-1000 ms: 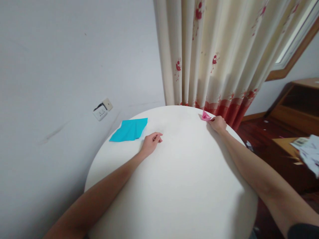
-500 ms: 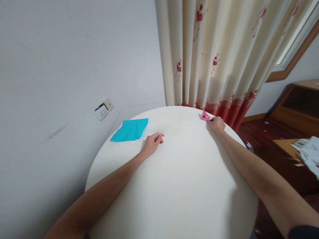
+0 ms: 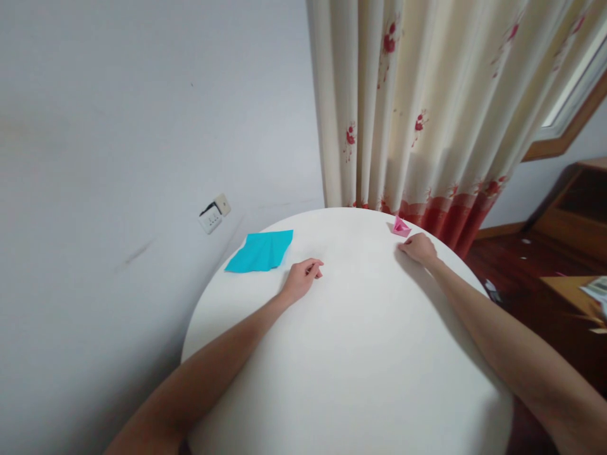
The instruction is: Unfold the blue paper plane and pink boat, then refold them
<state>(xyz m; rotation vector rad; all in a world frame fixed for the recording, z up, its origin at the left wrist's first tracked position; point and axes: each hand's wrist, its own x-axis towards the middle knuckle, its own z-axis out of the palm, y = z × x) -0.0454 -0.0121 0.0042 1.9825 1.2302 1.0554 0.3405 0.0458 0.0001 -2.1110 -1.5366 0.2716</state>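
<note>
A small pink folded-paper boat point(image 3: 401, 227) stands near the far right edge of the white round table point(image 3: 351, 354). Just in front of it, a small gap away, my right hand point(image 3: 419, 249) is closed and low over the tabletop, with nothing visible in its fingers. My left hand point(image 3: 303, 278) rests left of the table's middle, fingers curled in and nothing showing between them. Beside it, farther left, lies a sheet of blue paper point(image 3: 260, 251), creased and slightly raised, with a white edge underneath.
A wall with a socket point(image 3: 210, 220) runs along the left. Behind the table hangs a floral curtain point(image 3: 374, 126) with a red hem. On the right, papers point(image 3: 598, 292) lie on a low wooden surface point(image 3: 569, 291) above a dark red floor.
My right hand has drawn back from the pink paper boat, which stays on the table. My left hand keeps its place by the blue paper. The view has turned slightly left.
</note>
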